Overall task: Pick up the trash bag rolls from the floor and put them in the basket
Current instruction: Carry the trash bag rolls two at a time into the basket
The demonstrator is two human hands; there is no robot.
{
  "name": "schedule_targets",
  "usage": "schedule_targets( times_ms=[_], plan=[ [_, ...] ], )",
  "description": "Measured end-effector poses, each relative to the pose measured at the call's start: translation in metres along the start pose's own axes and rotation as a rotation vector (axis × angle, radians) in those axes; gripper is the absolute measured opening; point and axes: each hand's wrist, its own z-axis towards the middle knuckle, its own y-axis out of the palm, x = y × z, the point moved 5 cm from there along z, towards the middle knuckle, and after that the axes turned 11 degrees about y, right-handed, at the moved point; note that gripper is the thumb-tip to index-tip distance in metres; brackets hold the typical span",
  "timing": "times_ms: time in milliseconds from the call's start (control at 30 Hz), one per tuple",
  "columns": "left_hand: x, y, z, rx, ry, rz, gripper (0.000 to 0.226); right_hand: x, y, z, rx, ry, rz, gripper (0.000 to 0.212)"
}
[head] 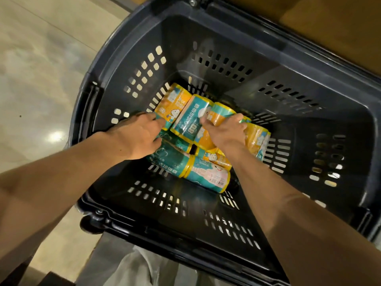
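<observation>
I see two bare, sleeveless forearms and, below them, my light grey fabric trousers (132, 267).

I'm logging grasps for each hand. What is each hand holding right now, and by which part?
The right hand grips a trash bag roll around its near end. The left hand touches another roll at its near end; a closed grip cannot be told.

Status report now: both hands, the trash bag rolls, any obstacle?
Left hand and right hand both inside basket, each gripping trash bag rolls. Rolls piled on basket bottom. No obstacle in view.
</observation>
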Motion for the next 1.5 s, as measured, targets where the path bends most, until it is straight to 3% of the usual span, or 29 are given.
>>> schedule_targets(
  times_ms=[300,600,700,867,1000,1267,1500],
  plan=[
    [-0.004,-0.012,-0.005,0.059,-0.021,-0.092,0.042,-0.005,0.015,-0.001,-0.022,0.027,-0.034,0.087],
    [0.011,-0.034,-0.025,0.055,-0.007,-0.093,0.042,0.010,0.004,-0.010,-0.095,0.052,-0.025,0.124],
    [0.021,-0.046,-0.040,0.062,0.005,-0.128,0.042,0.024,-0.016,-0.027,-0.060,0.047,0.009,0.117],
    [0.047,-0.099,-0.082,0.163,0.021,-0.125,0.033,-0.004,-0.091,-0.091,0.041,-0.220,-0.165,0.049],
    [0.069,-0.175,-0.136,0.307,-0.082,-0.066,0.025,-0.050,-0.156,-0.178,0.042,-0.491,-0.390,0.018],
    [0.147,-0.309,-0.334,0.524,-0.282,-0.005,0.021,-0.128,-0.285,-0.434,0.184,-0.985,-0.728,0.019],
    [0.143,-0.374,-0.534,0.695,-0.545,-0.048,0.024,-0.183,-0.315,-0.650,0.164,-1.315,-0.772,0.013]
  ],
)
